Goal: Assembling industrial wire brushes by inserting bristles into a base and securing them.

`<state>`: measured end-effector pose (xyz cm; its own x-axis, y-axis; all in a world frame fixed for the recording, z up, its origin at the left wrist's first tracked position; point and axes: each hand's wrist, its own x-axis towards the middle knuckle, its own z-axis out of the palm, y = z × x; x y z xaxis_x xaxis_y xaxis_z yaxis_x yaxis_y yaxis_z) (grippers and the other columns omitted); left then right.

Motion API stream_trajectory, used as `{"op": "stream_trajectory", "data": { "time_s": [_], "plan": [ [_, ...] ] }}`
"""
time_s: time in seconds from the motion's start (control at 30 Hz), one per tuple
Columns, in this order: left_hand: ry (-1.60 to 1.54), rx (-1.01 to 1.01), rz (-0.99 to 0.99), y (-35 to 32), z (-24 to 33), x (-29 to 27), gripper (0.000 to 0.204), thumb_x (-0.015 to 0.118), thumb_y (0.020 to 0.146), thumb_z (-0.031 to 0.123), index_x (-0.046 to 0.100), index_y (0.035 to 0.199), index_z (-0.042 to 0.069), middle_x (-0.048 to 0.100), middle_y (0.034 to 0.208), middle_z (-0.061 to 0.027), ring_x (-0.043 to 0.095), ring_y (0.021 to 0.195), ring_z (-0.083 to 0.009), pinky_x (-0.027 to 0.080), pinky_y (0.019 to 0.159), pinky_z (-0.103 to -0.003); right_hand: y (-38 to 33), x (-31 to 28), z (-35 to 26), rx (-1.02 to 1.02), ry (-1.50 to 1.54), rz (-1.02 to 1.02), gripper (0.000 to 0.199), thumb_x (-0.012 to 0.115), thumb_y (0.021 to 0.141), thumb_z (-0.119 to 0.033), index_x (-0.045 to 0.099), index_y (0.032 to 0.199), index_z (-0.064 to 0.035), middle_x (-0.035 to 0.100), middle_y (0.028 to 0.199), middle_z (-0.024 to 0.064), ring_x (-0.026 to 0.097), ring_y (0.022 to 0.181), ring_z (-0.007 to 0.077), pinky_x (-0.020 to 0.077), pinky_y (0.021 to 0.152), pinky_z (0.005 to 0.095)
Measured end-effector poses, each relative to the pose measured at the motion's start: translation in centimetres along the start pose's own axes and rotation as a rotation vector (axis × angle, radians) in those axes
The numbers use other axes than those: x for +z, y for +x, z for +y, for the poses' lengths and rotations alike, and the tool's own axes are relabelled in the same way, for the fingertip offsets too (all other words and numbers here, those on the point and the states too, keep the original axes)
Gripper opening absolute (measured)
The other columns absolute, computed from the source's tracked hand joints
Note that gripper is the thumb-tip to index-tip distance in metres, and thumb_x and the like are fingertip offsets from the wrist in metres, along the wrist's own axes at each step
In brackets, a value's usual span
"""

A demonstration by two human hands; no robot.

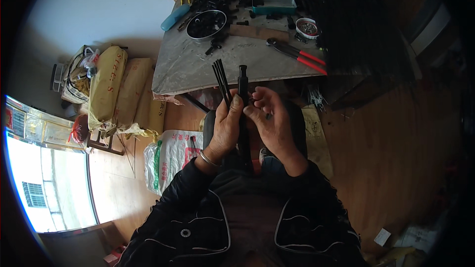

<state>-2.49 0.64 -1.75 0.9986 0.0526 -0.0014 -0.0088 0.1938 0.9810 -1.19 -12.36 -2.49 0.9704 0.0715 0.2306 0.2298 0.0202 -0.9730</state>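
My left hand [225, 126] closed around a bundle of thin black rods [221, 78], thumb pressed up along them; rods fan upward, tips over the near edge of the grey table [183, 69]; my right hand [271, 118] curled, fingertips pinching a thicker black plastic bar [242, 83] standing upright between both hands; farther off on the table, red-handled pliers [302, 55] to the right, round bowl of black parts [207, 23] toward the left; yellow sacks [106, 86] on the floor, far left.
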Motion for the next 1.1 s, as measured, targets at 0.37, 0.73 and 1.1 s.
{"op": "stream_trajectory", "data": {
  "time_s": [0.37, 0.73, 1.1],
  "plan": [
    [-0.061, 0.029, 0.002, -0.1, 0.2, -0.2, 0.033, 0.045, 0.102, 0.034, 0.053, 0.111, 0.004, 0.05, 0.071, 0.0026, 0.045, 0.06, -0.004, 0.038, 0.053, -0.02, -0.8, -0.2, 0.3, 0.227, 0.216, -0.009, 0.01, 0.06, 0.094, -0.012, 0.058, 0.092, -0.0027, 0.059, 0.08, -0.0009, 0.051, 0.072, 0.0044, 0.0414, 0.065, 0.0192],
    [-0.085, 0.081, -0.07, -0.8, 0.3, -0.5, 0.03, 0.043, 0.103, 0.025, 0.05, 0.122, 0.003, 0.051, 0.078, 0.0044, 0.045, 0.066, -0.0024, 0.039, 0.059, -0.019, 1.7, -0.5, 1.5, 0.409, 0.552, -0.309, 0.025, 0.051, 0.1, -0.03, 0.056, 0.097, -0.0057, 0.062, 0.074, 0.0048, 0.065, 0.065, 0.0168, 0.048, 0.062, 0.0243],
    [-0.027, 0.116, -0.13, -0.1, 0.0, -1.5, 0.038, 0.046, 0.101, 0.04, 0.051, 0.106, 0.003, 0.05, 0.066, 0.0008, 0.047, 0.054, -0.0072, 0.039, 0.051, -0.022, 13.0, -10.0, 2.3, -0.399, -1.067, 0.081, 0.015, 0.067, 0.083, -0.019, 0.059, 0.086, -0.0065, 0.062, 0.084, 0.0103, 0.057, 0.085, 0.032, 0.0449, 0.073, 0.0437]
  ]
}}
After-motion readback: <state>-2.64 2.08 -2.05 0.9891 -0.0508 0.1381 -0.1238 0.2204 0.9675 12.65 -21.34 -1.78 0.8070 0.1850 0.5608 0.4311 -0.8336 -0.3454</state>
